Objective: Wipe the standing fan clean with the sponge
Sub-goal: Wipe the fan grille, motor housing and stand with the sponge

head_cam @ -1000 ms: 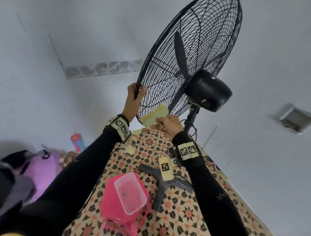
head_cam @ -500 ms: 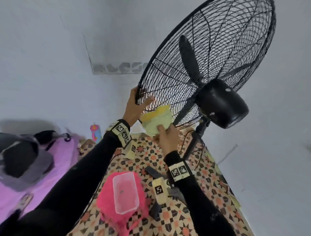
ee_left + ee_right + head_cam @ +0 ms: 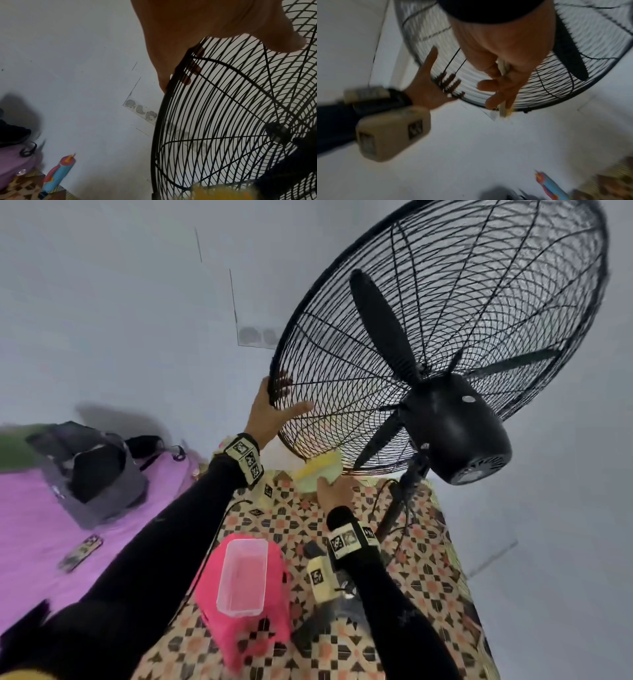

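Left hand (image 3: 270,412) fingers (image 3: 187,79) hook through the fan (image 3: 445,344) grille rim, thumb on its outer face. Right hand (image 3: 334,487) fingers (image 3: 494,86) pinch the yellow sponge (image 3: 318,469) against the grille's bottom edge. Bare wall surrounds the grille; a pink stool (image 3: 250,625) stands below.

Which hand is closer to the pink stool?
The right hand. It holds the sponge at the bottom of the fan cage, just above the pink stool in the head view. The left hand grips the cage rim higher up, farther away.
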A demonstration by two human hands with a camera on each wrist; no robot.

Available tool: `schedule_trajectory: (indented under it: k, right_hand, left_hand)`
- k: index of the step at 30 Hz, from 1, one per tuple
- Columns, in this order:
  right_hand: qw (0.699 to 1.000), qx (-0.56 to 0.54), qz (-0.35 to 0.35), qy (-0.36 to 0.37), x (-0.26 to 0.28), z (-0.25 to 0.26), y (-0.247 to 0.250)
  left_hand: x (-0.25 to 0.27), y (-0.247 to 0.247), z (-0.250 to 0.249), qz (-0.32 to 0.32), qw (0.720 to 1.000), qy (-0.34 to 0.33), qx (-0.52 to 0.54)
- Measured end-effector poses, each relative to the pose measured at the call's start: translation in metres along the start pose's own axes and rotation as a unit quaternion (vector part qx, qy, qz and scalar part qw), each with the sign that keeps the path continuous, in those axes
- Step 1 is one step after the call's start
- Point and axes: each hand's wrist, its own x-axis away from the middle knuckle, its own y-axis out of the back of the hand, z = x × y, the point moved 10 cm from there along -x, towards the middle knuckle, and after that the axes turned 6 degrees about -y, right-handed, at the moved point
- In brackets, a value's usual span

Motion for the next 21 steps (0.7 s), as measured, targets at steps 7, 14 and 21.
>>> schedule_trajectory:
  k: [7,14,21]
  right_hand:
    - [0.985,-0.086,-0.035,0.147,0.000,0.052,0.038]
    - [0.991,-0.060,-0.021,0.120,-0.004,0.038,0.045]
    - [0.998,-0.056,-0.017,-0.002,-0.021,-0.002,0.038]
  left_hand:
    - [0.004,0.000,-0.004,-0.012,1.000,0.006,-0.028]
    - [0.004,0.002,-0.006,-0.009,1.000,0.005,-0.028]
    - [0.006,0.002,-0.002,-0.010,0.999,0.014,-0.027]
